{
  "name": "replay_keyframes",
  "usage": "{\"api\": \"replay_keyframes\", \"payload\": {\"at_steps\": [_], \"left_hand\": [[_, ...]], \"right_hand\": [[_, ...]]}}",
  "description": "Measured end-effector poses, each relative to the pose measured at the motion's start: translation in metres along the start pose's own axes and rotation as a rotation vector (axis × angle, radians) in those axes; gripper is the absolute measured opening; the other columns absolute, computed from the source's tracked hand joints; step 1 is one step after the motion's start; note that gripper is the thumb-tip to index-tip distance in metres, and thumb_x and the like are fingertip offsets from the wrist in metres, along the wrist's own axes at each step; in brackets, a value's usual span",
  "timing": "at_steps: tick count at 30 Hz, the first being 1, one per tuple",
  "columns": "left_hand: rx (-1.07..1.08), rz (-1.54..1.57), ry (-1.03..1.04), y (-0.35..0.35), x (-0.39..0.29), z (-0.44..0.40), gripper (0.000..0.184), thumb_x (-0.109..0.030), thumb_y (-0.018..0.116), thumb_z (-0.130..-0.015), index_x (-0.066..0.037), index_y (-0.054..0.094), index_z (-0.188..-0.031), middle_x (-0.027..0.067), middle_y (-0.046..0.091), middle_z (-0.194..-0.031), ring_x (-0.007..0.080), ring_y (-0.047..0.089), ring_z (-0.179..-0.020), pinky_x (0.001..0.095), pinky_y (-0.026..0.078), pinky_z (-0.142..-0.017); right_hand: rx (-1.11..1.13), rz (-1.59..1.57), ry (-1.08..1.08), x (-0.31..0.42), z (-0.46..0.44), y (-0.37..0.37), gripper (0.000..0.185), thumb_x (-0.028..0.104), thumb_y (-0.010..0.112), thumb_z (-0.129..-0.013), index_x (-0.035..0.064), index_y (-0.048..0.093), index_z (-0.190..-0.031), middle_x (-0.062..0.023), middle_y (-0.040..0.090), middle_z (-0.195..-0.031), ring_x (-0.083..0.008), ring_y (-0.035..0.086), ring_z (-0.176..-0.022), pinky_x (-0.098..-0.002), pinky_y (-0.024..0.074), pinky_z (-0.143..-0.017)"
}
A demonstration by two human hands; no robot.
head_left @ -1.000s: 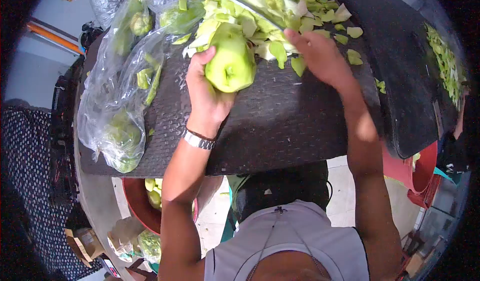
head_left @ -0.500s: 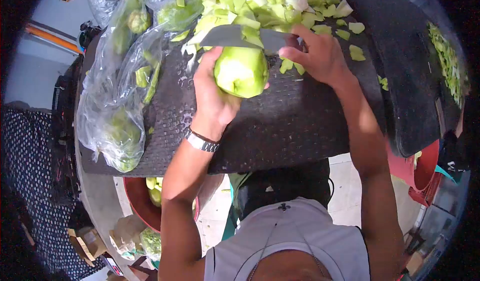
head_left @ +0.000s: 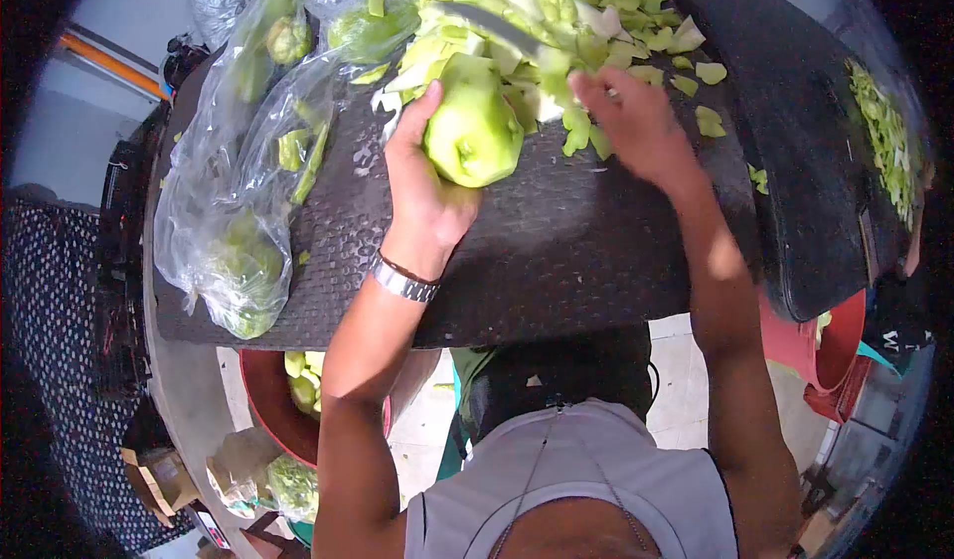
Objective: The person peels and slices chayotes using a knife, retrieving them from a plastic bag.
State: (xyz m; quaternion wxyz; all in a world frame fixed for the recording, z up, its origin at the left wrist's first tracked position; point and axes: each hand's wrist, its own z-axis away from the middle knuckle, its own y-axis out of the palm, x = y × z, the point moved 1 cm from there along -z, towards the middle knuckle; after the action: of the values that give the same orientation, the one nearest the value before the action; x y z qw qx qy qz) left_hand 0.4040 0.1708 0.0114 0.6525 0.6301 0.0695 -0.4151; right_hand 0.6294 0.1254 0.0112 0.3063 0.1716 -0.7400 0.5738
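Note:
My left hand (head_left: 429, 176) is wrapped round a pale green, peeled fruit (head_left: 475, 132), perhaps a chayote. Its dimpled end faces me and the thumb lies along its left side. My right hand (head_left: 641, 122), a little blurred, is closed round the handle of a knife (head_left: 497, 30). The blade points up and left, apart from the fruit and over a pile of green peelings (head_left: 556, 2). The handle itself is mostly hidden by my fingers.
A clear plastic bag (head_left: 189, 211) with green produce lies along the left of the dark textured table mat (head_left: 556, 261). Below the table edge stand a red tub (head_left: 263, 390) holding pale green pieces and another red container (head_left: 820, 345). More shreds (head_left: 884, 132) lie far right.
The knife has lifted off the fruit's top and swung up and away over the peelings. My right hand moved slightly right and down. The fruit has tilted a little in my left hand.

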Motion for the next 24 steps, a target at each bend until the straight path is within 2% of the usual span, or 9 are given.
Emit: {"api": "replay_keyframes", "payload": {"at_steps": [4,5,6,9,12,16,20,22,24], "left_hand": [[-0.033,0.116,0.081,-0.003,0.004,-0.001,0.038,-0.031,0.058,-0.1,-0.005,0.059,-0.128,0.0098,0.067,-0.121,0.026,0.066,-0.112,0.0437,0.052,-0.1],[-0.1,-0.017,0.059,-0.001,0.001,0.006,0.041,-0.036,0.057,-0.1,-0.006,0.059,-0.128,0.0101,0.067,-0.12,0.0263,0.065,-0.111,0.0434,0.052,-0.1],[-0.028,0.007,0.014,-0.005,0.002,0.001,0.044,-0.039,0.058,-0.099,-0.006,0.06,-0.128,0.0103,0.067,-0.12,0.0265,0.065,-0.11,0.0432,0.051,-0.099],[0.043,0.03,-0.044,-0.009,0.005,-0.003,0.048,-0.043,0.059,-0.098,-0.006,0.06,-0.128,0.011,0.067,-0.119,0.0268,0.066,-0.109,0.0426,0.051,-0.098],[0.043,0.013,-0.027,-0.008,0.006,-0.003,0.048,-0.043,0.059,-0.098,-0.006,0.06,-0.128,0.0118,0.068,-0.118,0.0272,0.066,-0.108,0.0419,0.051,-0.098],[-0.014,0.0,-0.027,-0.015,0.007,-0.011,0.051,-0.044,0.054,-0.099,-0.005,0.058,-0.133,0.0141,0.067,-0.126,0.0322,0.066,-0.111,0.0475,0.053,-0.099],[0.051,-0.082,-0.004,0.0,-0.002,0.0,0.054,-0.046,0.054,-0.1,-0.003,0.057,-0.132,0.0163,0.067,-0.125,0.0343,0.067,-0.111,0.0571,0.057,-0.087],[0.048,-0.058,0.005,0.005,-0.002,0.003,0.056,-0.049,0.054,-0.1,-0.004,0.056,-0.134,0.0159,0.067,-0.126,0.0335,0.067,-0.112,0.0541,0.056,-0.09],[0.024,-0.016,0.007,0.002,0.001,0.002,0.058,-0.052,0.053,-0.101,-0.005,0.056,-0.136,0.0154,0.066,-0.127,0.0326,0.066,-0.113,0.0507,0.055,-0.094]], "right_hand": [[0.053,-0.079,-0.246,0.039,0.037,0.019,0.063,0.065,0.07,-0.087,0.0028,0.062,-0.091,-0.0158,0.069,-0.073,-0.0367,0.07,-0.067,-0.0466,0.0559,-0.065],[0.058,-0.077,-0.301,0.046,0.041,0.021,0.062,0.064,0.073,-0.085,0.0037,0.059,-0.089,-0.0142,0.069,-0.071,-0.0354,0.07,-0.065,-0.0459,0.056,-0.063],[0.054,-0.07,-0.333,0.046,0.042,0.027,0.061,0.063,0.076,-0.082,0.0064,0.055,-0.086,-0.0087,0.067,-0.065,-0.0326,0.069,-0.057,-0.0442,0.0558,-0.057],[0.097,-0.037,-0.374,0.046,0.046,0.03,0.046,0.043,0.082,-0.084,0.0056,0.056,-0.092,-0.0063,0.064,-0.069,-0.023,0.067,-0.06,-0.0366,0.0523,-0.058],[0.013,-0.012,-0.434,0.038,0.041,0.034,0.063,0.067,0.075,-0.079,0.0078,0.054,-0.082,-0.0056,0.068,-0.066,-0.0324,0.07,-0.058,-0.0468,0.0558,-0.055],[0.059,0.065,-0.358,0.029,0.029,0.025,0.062,0.068,0.073,-0.082,0.0074,0.059,-0.086,-0.0101,0.068,-0.068,-0.0345,0.071,-0.065,-0.0477,0.0568,-0.061],[-0.003,0.003,-0.128,0.0,0.007,0.007,0.061,0.066,0.069,-0.086,0.0071,0.067,-0.101,-0.0161,0.068,-0.071,-0.0374,0.071,-0.072,-0.0473,0.0564,-0.068],[0.035,-0.109,-0.062,0.005,0.006,0.0,0.064,0.066,0.068,-0.087,0.0073,0.068,-0.111,-0.0185,0.069,-0.075,-0.0393,0.071,-0.073,-0.0469,0.0555,-0.069],[0.116,-0.089,-0.165,0.022,0.018,0.003,0.064,0.067,0.069,-0.085,0.0081,0.067,-0.111,-0.0189,0.069,-0.076,-0.0402,0.071,-0.074,-0.0477,0.0555,-0.069]]}}
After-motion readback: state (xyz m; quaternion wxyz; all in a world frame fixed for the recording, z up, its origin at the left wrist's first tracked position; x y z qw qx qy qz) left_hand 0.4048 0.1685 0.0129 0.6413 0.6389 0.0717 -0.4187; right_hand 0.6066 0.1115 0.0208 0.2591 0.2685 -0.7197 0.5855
